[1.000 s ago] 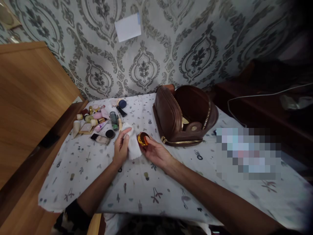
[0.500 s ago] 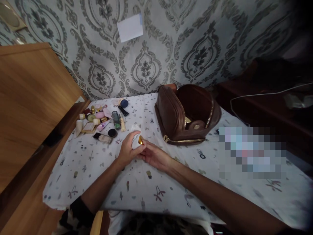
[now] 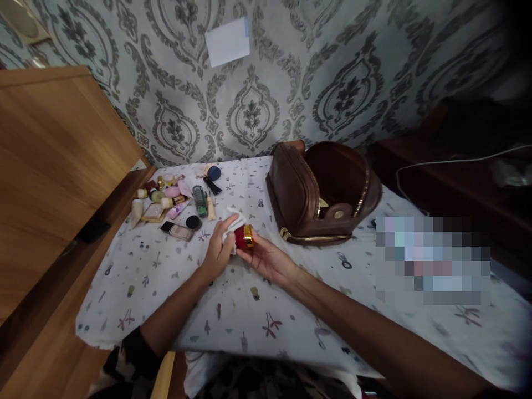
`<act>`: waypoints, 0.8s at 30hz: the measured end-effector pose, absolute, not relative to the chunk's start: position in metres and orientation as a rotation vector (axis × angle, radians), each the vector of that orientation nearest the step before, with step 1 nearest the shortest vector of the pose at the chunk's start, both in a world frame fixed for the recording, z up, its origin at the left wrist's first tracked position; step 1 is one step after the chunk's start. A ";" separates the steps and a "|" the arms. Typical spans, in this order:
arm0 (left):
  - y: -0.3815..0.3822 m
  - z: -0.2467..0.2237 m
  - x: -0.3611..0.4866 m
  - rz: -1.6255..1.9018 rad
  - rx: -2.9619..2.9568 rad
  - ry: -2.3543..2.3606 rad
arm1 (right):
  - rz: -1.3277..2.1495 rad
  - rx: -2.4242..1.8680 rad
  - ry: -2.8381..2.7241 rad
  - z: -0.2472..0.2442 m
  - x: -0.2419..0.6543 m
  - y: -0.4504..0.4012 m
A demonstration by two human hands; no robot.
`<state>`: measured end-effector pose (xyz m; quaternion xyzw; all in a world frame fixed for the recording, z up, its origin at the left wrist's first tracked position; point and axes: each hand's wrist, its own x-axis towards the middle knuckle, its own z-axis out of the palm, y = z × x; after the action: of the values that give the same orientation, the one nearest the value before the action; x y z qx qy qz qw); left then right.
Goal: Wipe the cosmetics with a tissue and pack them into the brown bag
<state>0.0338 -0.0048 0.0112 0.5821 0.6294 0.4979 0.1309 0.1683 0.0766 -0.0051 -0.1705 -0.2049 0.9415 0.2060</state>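
Over the middle of the table, my right hand [image 3: 272,261] grips a small red jar with a gold band [image 3: 242,237] by its gold end. My left hand [image 3: 216,252] is closed on a white cloth or wipe [image 3: 235,217], which is bunched against the red side of the jar. To the left lie a black-capped foundation bottle [image 3: 178,230], a round black lid [image 3: 193,223], a beige tube [image 3: 210,209] and a dark green bottle [image 3: 200,200]. The brown cosmetic bag [image 3: 293,185] stands unzipped to the right of my hands.
A cluster of cosmetics, with a pink item [image 3: 172,192] among them, fills the table's back left. A pixelated patch [image 3: 432,263] covers something on the right. A wooden panel [image 3: 62,144] borders the left, the patterned wall [image 3: 253,111] the back.
The jar's red side, covered by the cloth and fingers before, now shows. My hands have parted slightly and the jar has turned between them. The view has shifted a little.
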 end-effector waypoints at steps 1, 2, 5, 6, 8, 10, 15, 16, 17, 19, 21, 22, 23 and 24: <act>-0.005 0.010 0.034 1.394 1.819 1.842 | 2.623 -0.491 -0.552 -0.007 0.167 0.077; -0.006 0.008 0.035 1.325 1.951 1.847 | 2.623 -0.509 -0.546 -0.008 0.166 0.077; -0.007 0.006 0.035 1.134 2.201 1.833 | 2.622 -0.517 -0.611 -0.010 0.165 0.074; -0.007 0.005 0.034 1.104 2.211 1.848 | 2.625 -0.500 -0.658 -0.010 0.165 0.072; -0.007 0.005 0.032 1.104 2.142 1.906 | 2.635 -0.457 -0.766 -0.008 0.166 0.068; -0.007 0.007 0.031 1.157 2.020 1.948 | 2.639 -0.438 -0.853 -0.007 0.167 0.066; -0.008 0.016 0.032 1.366 1.740 1.936 | 2.602 -0.451 -0.994 -0.001 0.169 0.064; -0.008 0.018 0.033 1.377 1.685 1.943 | 2.586 -0.454 -1.010 0.000 0.170 0.063; -0.008 0.020 0.033 1.376 1.636 1.951 | 2.570 -0.457 -1.022 0.001 0.170 0.063; -0.007 0.022 0.035 1.369 1.568 1.964 | 2.541 -0.469 -1.040 0.001 0.169 0.062; -0.006 0.022 0.036 1.372 1.537 1.959 | 2.507 -0.507 -1.036 0.000 0.168 0.062; -0.006 0.022 0.036 1.378 1.517 1.954 | 2.495 -0.528 -1.026 -0.001 0.168 0.062; -0.005 0.021 0.036 1.385 1.498 1.949 | 2.490 -0.543 -1.011 -0.001 0.168 0.063; -0.004 0.019 0.037 1.391 1.487 1.941 | 2.497 -0.549 -0.992 -0.001 0.168 0.064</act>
<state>0.0366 -0.0045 0.0193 0.5214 0.6808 0.4879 0.1634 0.1677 0.0643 -0.0015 -0.1961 -0.3545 0.8925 0.1985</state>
